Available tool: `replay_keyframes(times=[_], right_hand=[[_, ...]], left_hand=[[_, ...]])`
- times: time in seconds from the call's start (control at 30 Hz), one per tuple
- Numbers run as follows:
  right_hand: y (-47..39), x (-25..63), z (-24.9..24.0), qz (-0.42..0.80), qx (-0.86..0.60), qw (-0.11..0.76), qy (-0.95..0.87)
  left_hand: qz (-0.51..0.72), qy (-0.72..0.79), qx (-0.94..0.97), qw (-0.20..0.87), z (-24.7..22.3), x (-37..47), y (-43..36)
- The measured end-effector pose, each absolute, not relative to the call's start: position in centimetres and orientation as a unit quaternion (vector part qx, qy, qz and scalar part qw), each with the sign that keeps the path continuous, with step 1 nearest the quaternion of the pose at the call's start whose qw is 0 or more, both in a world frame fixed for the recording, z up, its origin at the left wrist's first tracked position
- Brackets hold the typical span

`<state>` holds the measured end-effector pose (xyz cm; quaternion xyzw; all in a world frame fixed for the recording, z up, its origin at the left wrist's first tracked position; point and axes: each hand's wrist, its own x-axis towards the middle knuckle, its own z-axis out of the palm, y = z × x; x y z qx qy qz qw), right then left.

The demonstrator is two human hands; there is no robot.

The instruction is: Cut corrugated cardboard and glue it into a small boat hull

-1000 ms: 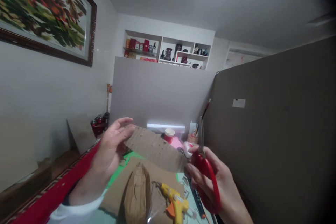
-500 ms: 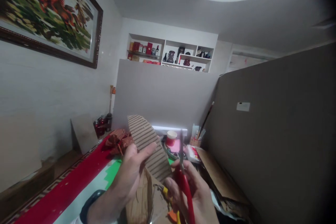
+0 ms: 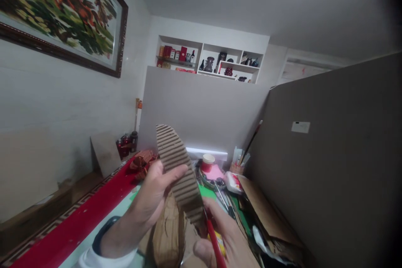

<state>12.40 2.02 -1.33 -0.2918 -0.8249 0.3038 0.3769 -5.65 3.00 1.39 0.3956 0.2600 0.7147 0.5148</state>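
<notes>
Scissors (image 3: 214,240) have reached the cardboard (image 3: 176,155) edge.

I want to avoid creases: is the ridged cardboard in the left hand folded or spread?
Spread: the ridged cardboard in the left hand shows one long face, with no fold visible.

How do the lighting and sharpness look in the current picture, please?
Head view: dim, greyish light, with a bright strip behind the red cup; head view: upper-right corner fades to black; head view: ribbed cardboard reads clearly, but the red-handled scissors' blades are hard to make out.
</notes>
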Motion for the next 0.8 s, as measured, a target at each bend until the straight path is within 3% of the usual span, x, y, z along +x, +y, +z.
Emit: replay_keyframes(times=[0.33,0.53,0.8], right_hand=[[2.6,11.9,-2.6,0.211,-0.287,0.399,-0.845],[3.1,11.4,-4.3,0.161,-0.289,0.459,-0.824],[3.2,11.4,-4.9,0.105,-0.297,0.46,-0.83]], left_hand=[[0.727,0.225,0.382,0.525,1.3,-4.9,2.6],[0.736,0.224,0.358,0.529,1.3,-4.4,2.5],[0.742,0.215,0.299,0.56,0.6,-4.1,2.7]])
